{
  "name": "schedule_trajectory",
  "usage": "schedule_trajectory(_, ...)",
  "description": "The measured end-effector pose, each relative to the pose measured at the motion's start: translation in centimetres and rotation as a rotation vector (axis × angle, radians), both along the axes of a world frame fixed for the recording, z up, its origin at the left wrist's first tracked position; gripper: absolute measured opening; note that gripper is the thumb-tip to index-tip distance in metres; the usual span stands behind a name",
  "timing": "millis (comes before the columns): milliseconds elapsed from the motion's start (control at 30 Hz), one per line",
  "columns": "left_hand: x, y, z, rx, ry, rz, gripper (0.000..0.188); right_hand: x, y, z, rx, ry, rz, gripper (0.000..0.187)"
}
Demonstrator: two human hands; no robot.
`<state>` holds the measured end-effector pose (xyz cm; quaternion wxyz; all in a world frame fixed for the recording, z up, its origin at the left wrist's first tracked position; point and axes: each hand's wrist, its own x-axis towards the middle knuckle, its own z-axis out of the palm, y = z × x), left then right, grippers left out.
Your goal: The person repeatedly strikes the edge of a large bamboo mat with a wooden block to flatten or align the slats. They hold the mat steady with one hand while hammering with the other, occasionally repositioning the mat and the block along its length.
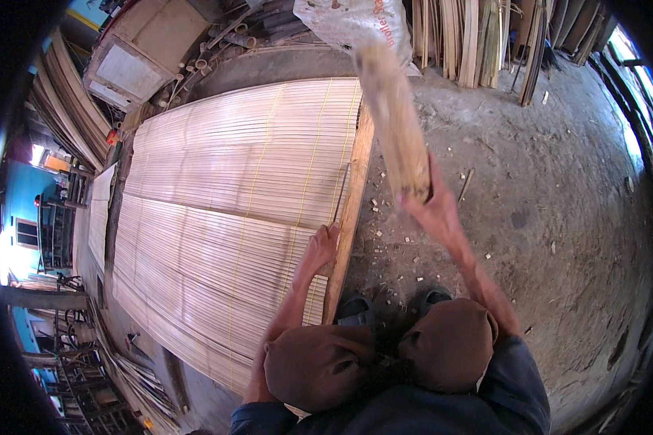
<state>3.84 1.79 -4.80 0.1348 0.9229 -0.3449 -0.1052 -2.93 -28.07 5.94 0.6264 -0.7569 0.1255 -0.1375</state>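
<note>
My left hand (322, 245) is closed on a long thin dark blade (340, 194), which lies along the right edge of a pale slatted mat (210, 167). Several yellow threads run across the mat's slats. Beside that edge is a long wooden beam (358, 174), just to the right of my left fist. My right hand (437, 212) grips the near end of a thick wooden block (395, 119), held up over the floor and smeared by motion. The fingers on its far side are partly hidden.
Small wood chips (406, 239) litter the concrete floor (544, 217) right of the beam. Bundles of wooden strips (464, 43) stand at the back, near a white sack (355, 22). A wooden cabinet (141, 54) and bent strips (65, 101) are at the far left. My knees are close below.
</note>
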Motion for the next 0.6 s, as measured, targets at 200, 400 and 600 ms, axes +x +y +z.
schedule_trajectory(200,0.3,0.9,-1.2,0.150,0.042,-0.003,0.023,6.4,0.0,11.0,-0.001,-0.560,-0.213,0.110)
schedule_trajectory(400,0.4,0.8,-3.3,0.350,-0.213,-0.143,0.037,0.9,-1.9,-13.2,-0.547,0.136,0.283,0.104)
schedule_trajectory(600,0.1,0.2,-3.7,0.047,0.545,0.570,0.058,-0.8,-1.4,-13.5,-0.348,0.072,0.201,0.108)
